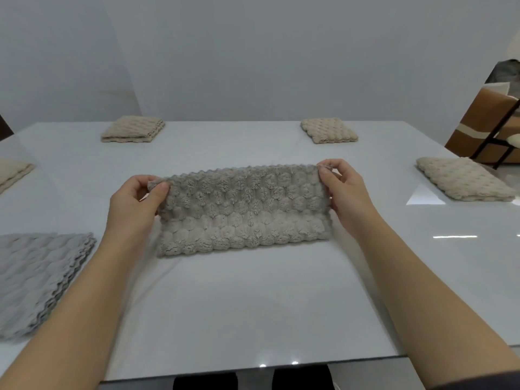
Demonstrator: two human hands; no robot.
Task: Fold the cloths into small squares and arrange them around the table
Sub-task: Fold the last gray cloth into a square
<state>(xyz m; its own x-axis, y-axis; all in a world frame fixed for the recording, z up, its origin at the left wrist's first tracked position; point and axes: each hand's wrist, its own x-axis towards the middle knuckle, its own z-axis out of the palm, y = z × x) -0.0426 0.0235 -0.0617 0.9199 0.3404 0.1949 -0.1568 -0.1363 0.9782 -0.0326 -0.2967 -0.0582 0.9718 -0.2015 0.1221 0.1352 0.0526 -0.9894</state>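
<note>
Progress: roughly mid-task by my read. Four beige bubble-textured cloths sit folded into small squares on the glossy white table [253, 305]: far-left square [132, 130], far-right square [328, 131], right-edge square [463, 180] and left-edge square [12, 173], the last cut off by the frame.

Fifth one in hand: beige bubble-textured plush cloth [244, 212], centre of table, a long rectangle, not a square yet. Lower strip lies flat on the table, upper edge is lifted. Left hand [135, 204] pinches the top-left corner between thumb and curled fingers; right hand [347, 190] pinches the top-right corner the same way.

Left to do, as I judge it: finish this fold, halve it again to a square, place it. Stack of grey wavy-edged cloths [39, 277] at near left looks larger than the squares, likely waiting for folding. Count in the stack not readable.
</note>
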